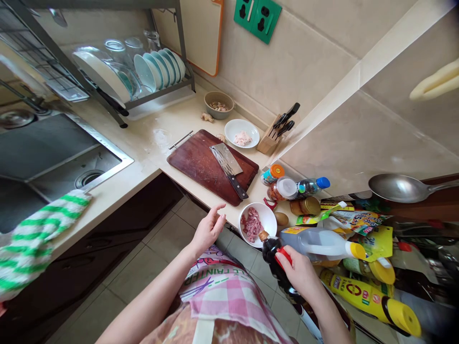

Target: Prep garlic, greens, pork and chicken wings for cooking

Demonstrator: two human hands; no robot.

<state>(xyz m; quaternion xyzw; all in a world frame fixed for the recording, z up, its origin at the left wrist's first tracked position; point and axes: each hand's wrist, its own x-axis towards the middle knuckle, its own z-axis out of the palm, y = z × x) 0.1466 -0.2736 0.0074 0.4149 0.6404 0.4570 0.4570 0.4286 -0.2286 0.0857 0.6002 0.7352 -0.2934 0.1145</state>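
My right hand (296, 267) is wrapped around a dark sauce bottle (271, 248) with a red part beside the fingers. The bottle is tilted, its mouth at the rim of a white bowl (269, 219). Strips of raw meat (252, 224) lie in that bowl; whether any liquid flows is too small to tell. To the left, my left hand (210, 229) hovers with nothing in it, its fingers apart and slightly bent. Beyond it, a cleaver (226, 160) rests on a dark wooden cutting board (204, 165).
Bottles and packets crowd the right counter, including a large jug (315, 242) and a yellow bottle (358, 291). Behind the board stand a white plate (233, 125), a knife block (268, 141) and a grey basket (219, 112). A dish rack (158, 95) and sink (122, 160) are left.
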